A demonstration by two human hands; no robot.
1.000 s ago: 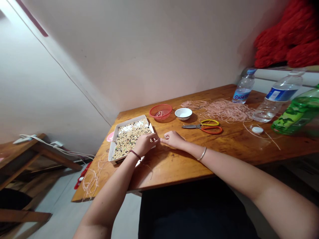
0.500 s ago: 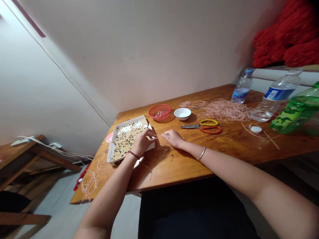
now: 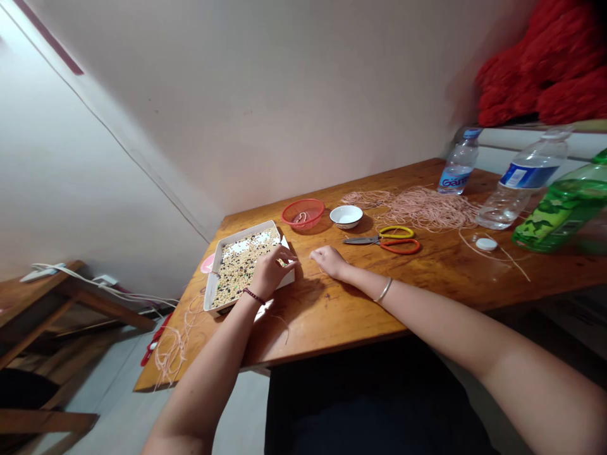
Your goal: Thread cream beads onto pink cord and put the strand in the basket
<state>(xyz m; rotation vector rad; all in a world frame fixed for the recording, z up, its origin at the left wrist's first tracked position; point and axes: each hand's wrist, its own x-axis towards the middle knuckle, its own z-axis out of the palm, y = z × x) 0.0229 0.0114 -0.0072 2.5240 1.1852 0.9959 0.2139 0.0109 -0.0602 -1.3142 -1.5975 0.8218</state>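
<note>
My left hand (image 3: 269, 272) hovers over the right side of a white tray (image 3: 212, 283) of small cream, black and green beads (image 3: 239, 268). Its thumb and forefinger come together at the tips. To the right, over the bare wood, my right hand (image 3: 331, 262) is closed, its fingertips pointing at the left hand across a small gap. Anything in either hand's fingers is too small to make out. Beyond the hands stand a red mesh basket (image 3: 303, 215) with a short beaded piece inside and a white bowl (image 3: 346, 217). Scissors with yellow and orange handles (image 3: 398, 245) lie behind my right wrist.
Pink cord (image 3: 427, 207) is heaped at the back right, by two clear bottles (image 3: 459, 164) and a green one (image 3: 564, 212). A white cap (image 3: 486, 244) lies nearby. Loose cord strands (image 3: 173, 351) hang at the table's left edge (image 3: 142, 382).
My right fingertips have shifted very slightly. The left hand keeps its place over the tray. The whole view has moved a little.
</note>
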